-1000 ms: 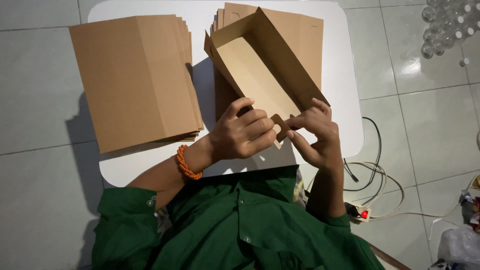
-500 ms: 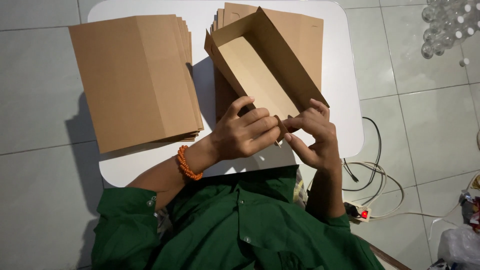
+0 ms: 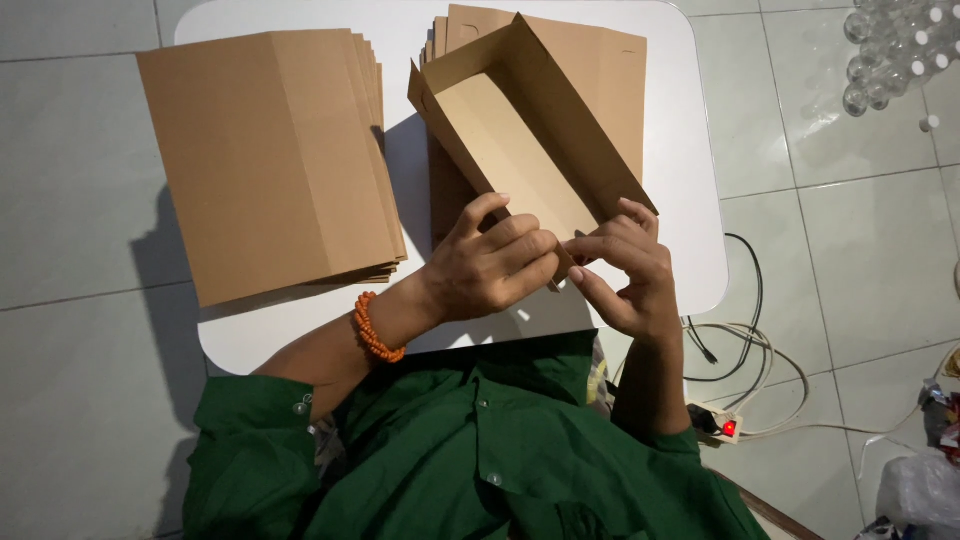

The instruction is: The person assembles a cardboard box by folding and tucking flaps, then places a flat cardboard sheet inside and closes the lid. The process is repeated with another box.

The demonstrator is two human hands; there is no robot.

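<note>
A half-folded brown cardboard box [image 3: 520, 130] is held tilted over the white table [image 3: 690, 150], its open side facing me. My left hand [image 3: 490, 262], with an orange bead bracelet at the wrist, grips the box's near end. My right hand [image 3: 625, 270] pinches the same end from the right, fingers curled on a flap. Under the box lies a stack of flat cardboard blanks [image 3: 610, 70].
A larger stack of flat cardboard sheets [image 3: 265, 160] covers the table's left part. On the tiled floor to the right lie white and black cables with a power strip [image 3: 722, 422] showing a red light. Clear plastic bottles [image 3: 895, 50] sit top right.
The fingers of both hands have shifted slightly on the box's near flap. The box and the stacks stay where they were.
</note>
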